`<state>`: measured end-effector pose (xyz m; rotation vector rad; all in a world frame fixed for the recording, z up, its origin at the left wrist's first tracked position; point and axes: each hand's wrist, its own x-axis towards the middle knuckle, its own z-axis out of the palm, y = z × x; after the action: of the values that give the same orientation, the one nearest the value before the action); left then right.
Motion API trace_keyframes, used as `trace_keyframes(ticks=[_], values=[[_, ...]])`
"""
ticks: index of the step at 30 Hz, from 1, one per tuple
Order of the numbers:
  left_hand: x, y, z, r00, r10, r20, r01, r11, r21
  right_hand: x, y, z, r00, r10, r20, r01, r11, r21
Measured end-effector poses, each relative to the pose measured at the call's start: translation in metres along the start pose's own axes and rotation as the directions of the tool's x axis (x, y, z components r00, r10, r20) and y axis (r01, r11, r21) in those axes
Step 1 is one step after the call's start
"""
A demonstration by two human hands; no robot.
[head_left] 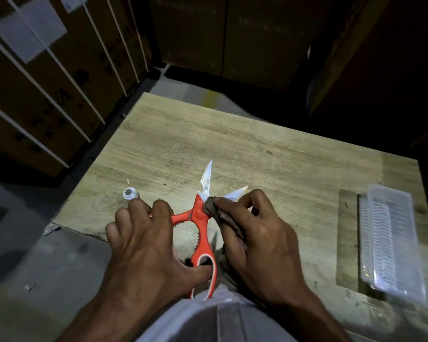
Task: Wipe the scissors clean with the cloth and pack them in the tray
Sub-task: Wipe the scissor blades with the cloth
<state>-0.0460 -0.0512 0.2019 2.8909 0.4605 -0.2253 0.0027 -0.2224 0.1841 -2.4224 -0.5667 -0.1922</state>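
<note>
Head view shows the left hand point(143, 240) gripping the red handles, thumb through one loop, to hold the scissors point(200, 218) splayed above the table point(269, 149); the right hand point(252, 233) pinches the cloth point(214, 211) against a blade; the tray point(391, 240) waits well right of them.

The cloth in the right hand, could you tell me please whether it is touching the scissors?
Touching. The head view shows the right hand pressing the cloth against the scissors near the pivot, at the base of the blades.
</note>
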Motion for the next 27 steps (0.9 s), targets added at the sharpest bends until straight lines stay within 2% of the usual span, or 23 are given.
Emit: trace_keyframes(ticks=[7, 10, 15, 18, 20, 22, 25, 27], values=[[-0.003, -0.003, 0.004, 0.999, 0.026, -0.047, -0.025, 1.000, 0.013, 0.005, 0.003, 0.002, 0.996, -0.064, 0.062, 0.071, 0.991, -0.116], [-0.005, -0.004, 0.005, 0.997, 0.033, -0.064, -0.032, 0.999, 0.017, 0.005, 0.013, 0.000, 0.998, -0.063, 0.030, 0.068, 0.982, -0.177], [-0.005, -0.008, 0.008, 0.997, 0.036, -0.068, -0.037, 0.999, -0.014, 0.011, 0.043, -0.007, 1.000, -0.020, -0.022, 0.013, 0.961, -0.277], [-0.003, -0.008, 0.007, 1.000, 0.015, -0.023, -0.016, 0.998, -0.060, 0.019, 0.075, -0.015, 0.993, 0.114, -0.045, -0.122, 0.937, -0.326], [0.000, -0.006, 0.006, 1.000, 0.007, 0.004, -0.007, 0.998, -0.057, 0.024, 0.097, -0.029, 0.961, 0.224, -0.160, -0.259, 0.931, -0.256], [0.001, -0.006, 0.003, 1.000, -0.007, 0.019, 0.008, 0.999, -0.041, 0.028, 0.105, -0.048, 0.924, 0.260, -0.279, -0.306, 0.943, -0.134], [0.004, -0.006, 0.000, 1.000, -0.022, 0.022, 0.023, 0.999, -0.042, 0.022, 0.074, -0.059, 0.927, 0.154, -0.343, -0.168, 0.986, -0.010], [0.006, -0.004, -0.001, 0.999, -0.032, 0.043, 0.033, 0.999, -0.037, 0.010, 0.039, -0.045, 0.969, 0.029, -0.246, -0.021, 0.999, 0.033]])
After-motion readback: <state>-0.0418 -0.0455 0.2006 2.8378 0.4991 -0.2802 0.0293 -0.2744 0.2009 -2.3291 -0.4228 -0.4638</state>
